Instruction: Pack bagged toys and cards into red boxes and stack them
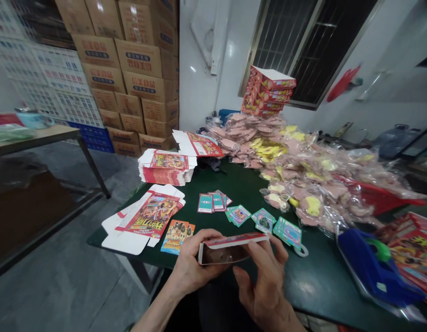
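Near the front edge of the green table (313, 272), my left hand (194, 263) grips one end of a small red cardboard box (230, 240). The box's near end is uncovered and its brown inside faces me; whether anything lies within, I cannot make out. My right hand (265, 272) is at the box's other end, fingers on its edge and thumb apart below. Just beyond lie small piles of green cards (289, 232) and teal-faced cards (213, 203). Orange-and-blue packets (178, 236) rest to the left, beside flattened printed boxes (151, 216).
Bagged pink and yellow pieces (282, 152) heap across the back and right. A blue tape dispenser (375, 272) stands at right near more red boxes (413, 244). Stacked flat boxes (166, 167) sit at the back left. Red display boxes (268, 92) rise behind the heap; brown cartons (140, 87) line the wall.
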Action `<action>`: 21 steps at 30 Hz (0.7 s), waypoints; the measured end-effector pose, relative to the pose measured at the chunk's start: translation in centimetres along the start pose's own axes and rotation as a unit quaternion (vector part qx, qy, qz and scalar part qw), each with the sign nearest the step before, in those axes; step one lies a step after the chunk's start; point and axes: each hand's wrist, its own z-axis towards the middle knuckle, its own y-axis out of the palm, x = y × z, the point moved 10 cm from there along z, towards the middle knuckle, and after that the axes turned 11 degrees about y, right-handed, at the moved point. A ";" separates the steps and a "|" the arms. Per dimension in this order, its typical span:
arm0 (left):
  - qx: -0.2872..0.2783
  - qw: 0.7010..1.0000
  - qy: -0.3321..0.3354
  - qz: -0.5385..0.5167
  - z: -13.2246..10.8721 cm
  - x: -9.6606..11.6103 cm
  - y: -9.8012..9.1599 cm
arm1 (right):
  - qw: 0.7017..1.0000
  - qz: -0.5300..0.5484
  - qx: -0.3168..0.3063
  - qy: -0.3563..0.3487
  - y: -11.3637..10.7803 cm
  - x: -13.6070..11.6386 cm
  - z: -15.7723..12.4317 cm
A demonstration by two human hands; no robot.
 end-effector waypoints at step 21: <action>0.085 0.990 0.040 -0.105 -0.4 -0.8 0.4 | 0.952 0.120 0.110 0.258 -2.2 6.1 -2.0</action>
